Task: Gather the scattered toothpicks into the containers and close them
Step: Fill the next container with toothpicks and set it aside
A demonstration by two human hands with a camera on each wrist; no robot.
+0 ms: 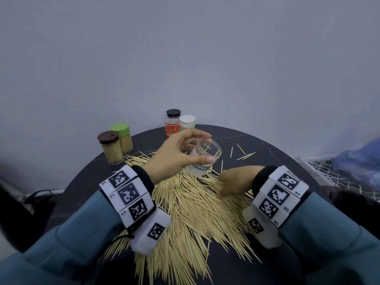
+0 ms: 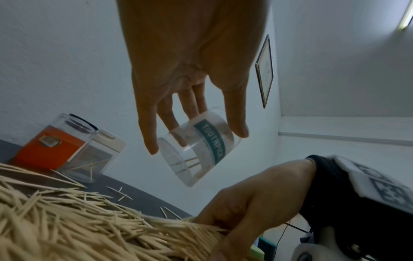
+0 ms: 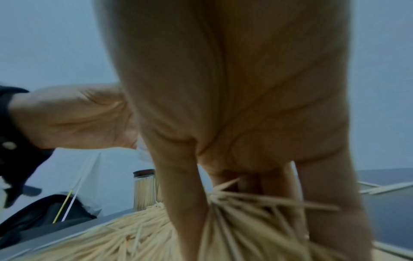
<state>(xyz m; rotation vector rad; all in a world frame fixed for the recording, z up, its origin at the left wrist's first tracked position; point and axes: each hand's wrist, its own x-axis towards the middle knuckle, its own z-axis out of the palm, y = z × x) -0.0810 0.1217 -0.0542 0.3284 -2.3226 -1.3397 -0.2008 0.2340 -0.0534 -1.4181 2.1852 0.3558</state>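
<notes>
Overhead, left hand [image 1: 176, 153] grips a clear jar [image 2: 198, 146] labelled "TOOTHPICK"; right hand [image 1: 236, 182] pinches heaped toothpicks [image 1: 195, 212].

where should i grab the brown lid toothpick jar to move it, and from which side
Grip the brown-lidded jar round its clear wall just below the lid, coming from the right front. It stands upright and full, and the green-lidded jar crowds it from behind, so that side is probably the freest.
</notes>
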